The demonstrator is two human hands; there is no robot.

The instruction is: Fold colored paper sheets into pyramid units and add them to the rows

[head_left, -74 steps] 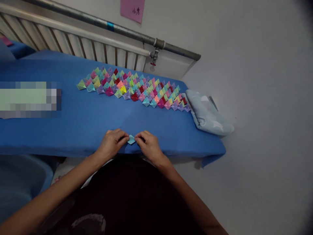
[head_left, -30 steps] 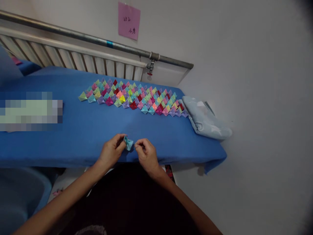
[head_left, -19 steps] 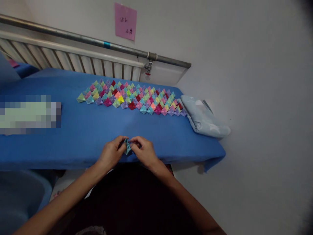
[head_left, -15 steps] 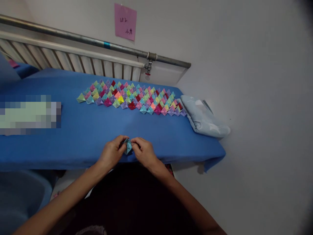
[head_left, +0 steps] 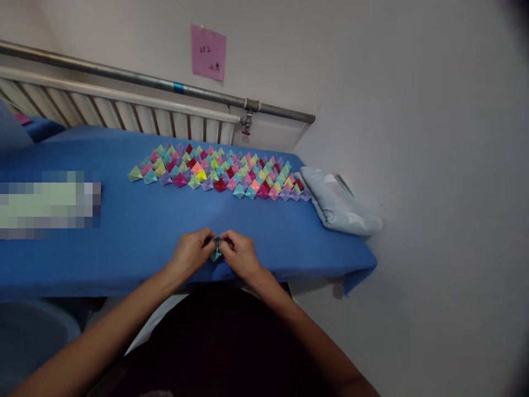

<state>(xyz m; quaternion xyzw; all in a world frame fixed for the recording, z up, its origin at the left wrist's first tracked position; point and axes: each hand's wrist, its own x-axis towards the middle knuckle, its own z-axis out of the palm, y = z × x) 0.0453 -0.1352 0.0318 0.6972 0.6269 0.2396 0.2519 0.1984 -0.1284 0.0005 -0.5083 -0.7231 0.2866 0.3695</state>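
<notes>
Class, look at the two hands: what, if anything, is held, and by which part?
A folded blue-green paper, held by its opposite sides: the left hand pinches its left side, the right hand its right.

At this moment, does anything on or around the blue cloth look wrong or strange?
I see no spill or damage. The folded papers look orderly. A pixelated patch at the left is odd: it hides what lies there. The blue cloth droops in a loose point at its right front corner.

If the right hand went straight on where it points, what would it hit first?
The right hand would probably meet the teal folded paper between both hands, then the left hand; exact depth is unclear.
</notes>
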